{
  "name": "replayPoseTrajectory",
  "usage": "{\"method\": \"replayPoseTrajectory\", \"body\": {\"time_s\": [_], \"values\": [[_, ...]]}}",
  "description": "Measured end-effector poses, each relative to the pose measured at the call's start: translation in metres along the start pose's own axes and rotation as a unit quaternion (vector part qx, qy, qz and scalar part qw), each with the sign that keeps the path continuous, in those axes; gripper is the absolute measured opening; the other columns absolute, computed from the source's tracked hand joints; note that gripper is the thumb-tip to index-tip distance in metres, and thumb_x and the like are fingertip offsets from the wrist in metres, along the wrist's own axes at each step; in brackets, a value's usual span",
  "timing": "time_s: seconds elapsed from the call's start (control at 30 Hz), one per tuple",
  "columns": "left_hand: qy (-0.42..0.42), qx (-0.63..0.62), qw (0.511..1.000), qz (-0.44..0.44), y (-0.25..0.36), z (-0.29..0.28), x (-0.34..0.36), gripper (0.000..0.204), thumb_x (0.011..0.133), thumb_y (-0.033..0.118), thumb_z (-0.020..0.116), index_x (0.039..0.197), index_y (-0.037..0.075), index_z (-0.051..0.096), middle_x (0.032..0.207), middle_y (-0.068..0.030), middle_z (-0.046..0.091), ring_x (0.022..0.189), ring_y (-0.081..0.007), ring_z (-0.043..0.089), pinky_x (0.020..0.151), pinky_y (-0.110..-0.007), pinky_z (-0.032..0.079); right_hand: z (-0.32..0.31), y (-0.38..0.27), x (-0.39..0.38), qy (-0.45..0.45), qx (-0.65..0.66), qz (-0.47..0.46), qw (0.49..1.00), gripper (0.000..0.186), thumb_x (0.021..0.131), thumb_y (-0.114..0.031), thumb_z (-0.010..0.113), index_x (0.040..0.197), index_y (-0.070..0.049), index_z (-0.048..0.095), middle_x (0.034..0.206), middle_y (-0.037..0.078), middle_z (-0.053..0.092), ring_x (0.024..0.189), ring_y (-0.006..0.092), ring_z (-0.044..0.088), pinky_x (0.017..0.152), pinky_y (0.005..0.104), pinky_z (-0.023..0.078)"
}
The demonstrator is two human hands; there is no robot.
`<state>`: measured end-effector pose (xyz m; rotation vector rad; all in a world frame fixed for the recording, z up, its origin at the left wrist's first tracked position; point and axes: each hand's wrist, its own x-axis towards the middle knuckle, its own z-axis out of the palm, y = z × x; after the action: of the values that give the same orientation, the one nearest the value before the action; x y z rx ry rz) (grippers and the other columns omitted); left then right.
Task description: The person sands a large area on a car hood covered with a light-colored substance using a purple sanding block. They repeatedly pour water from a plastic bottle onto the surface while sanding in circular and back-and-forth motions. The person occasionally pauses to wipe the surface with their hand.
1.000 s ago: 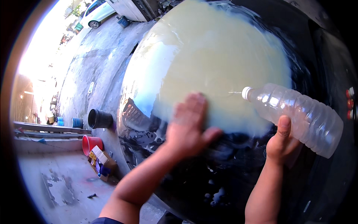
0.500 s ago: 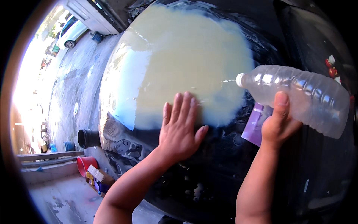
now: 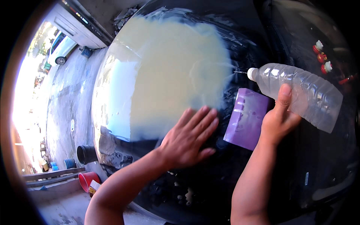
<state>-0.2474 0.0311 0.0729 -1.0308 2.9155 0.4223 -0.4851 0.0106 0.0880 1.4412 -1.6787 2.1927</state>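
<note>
Bottle [image 3: 309, 95], shifted rightward past pale patch [image 3: 168, 78]: clamped in right hand [image 3: 281, 122], long axis slanting, cap [image 3: 252, 74] leftward; left hand [image 3: 189, 138] apart, fingers spread; purple pad [image 3: 247, 118] between, nearer right hand

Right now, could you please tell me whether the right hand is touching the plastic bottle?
Touching: the head view shows the right hand holding the plastic bottle, with its thumb laid over the bottle's side.

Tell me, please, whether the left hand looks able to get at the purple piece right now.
Probably yes: the left hand is open, the purple piece lies to its right, and nothing visible stands between them.
</note>
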Motion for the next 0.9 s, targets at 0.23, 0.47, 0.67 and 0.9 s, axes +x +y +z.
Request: {"method": "replayPoseTrajectory", "body": {"time_s": [0.23, 0.47, 0.67, 0.9], "values": [[0.044, 0.046, 0.997, 0.035, -0.039, -0.003, 0.088, 0.070, 0.098, 0.048, 0.039, 0.153, 0.010, 0.020, 0.160, -0.0106, 0.014, 0.149, -0.0263, 0.010, 0.120, -0.046, 0.005, 0.001, 0.013, -0.001, 0.018, 0.015, -0.045, 0.999, 0.051, 0.090, -0.031, 0.069, 0.126, -0.001, 0.048, 0.115, 0.016, 0.056, 0.104, 0.0263, 0.060, 0.091, 0.0364, 0.050], [0.179, 0.023, 0.978, -0.106, -0.078, -0.018, 0.200, 0.075, 0.097, 0.055, 0.038, 0.150, 0.004, 0.026, 0.158, -0.0148, 0.021, 0.148, -0.0278, 0.014, 0.120, -0.044, 0.010, 0.004, 0.002, -0.001, 0.003, -0.018, -0.052, 0.998, 0.046, 0.090, -0.030, 0.070, 0.122, -0.003, 0.052, 0.110, 0.013, 0.059, 0.098, 0.0249, 0.060, 0.083, 0.0342, 0.051], [0.134, 0.065, 0.989, -0.014, -0.038, -0.010, 0.171, 0.079, 0.096, 0.056, 0.037, 0.149, -0.001, 0.026, 0.158, -0.0193, 0.020, 0.148, -0.0310, 0.014, 0.119, -0.045, 0.011, -0.008, 0.005, 0.004, -0.021, -0.146, -0.075, 0.986, 0.041, 0.086, -0.029, 0.074, 0.114, -0.001, 0.060, 0.103, 0.013, 0.064, 0.087, 0.0271, 0.063, 0.076, 0.0332, 0.052], [0.137, 0.038, 0.988, -0.055, -0.102, -0.025, 0.249, 0.080, 0.096, 0.061, 0.033, 0.152, 0.005, 0.022, 0.160, -0.0131, 0.016, 0.149, -0.0252, 0.009, 0.120, -0.042, 0.007, 0.001, 0.003, -0.005, -0.062, -0.182, 0.023, 0.981, 0.050, 0.089, -0.038, 0.070, 0.120, -0.002, 0.056, 0.108, 0.011, 0.062, 0.095, 0.0242, 0.060, 0.084, 0.0331, 0.049]]}}
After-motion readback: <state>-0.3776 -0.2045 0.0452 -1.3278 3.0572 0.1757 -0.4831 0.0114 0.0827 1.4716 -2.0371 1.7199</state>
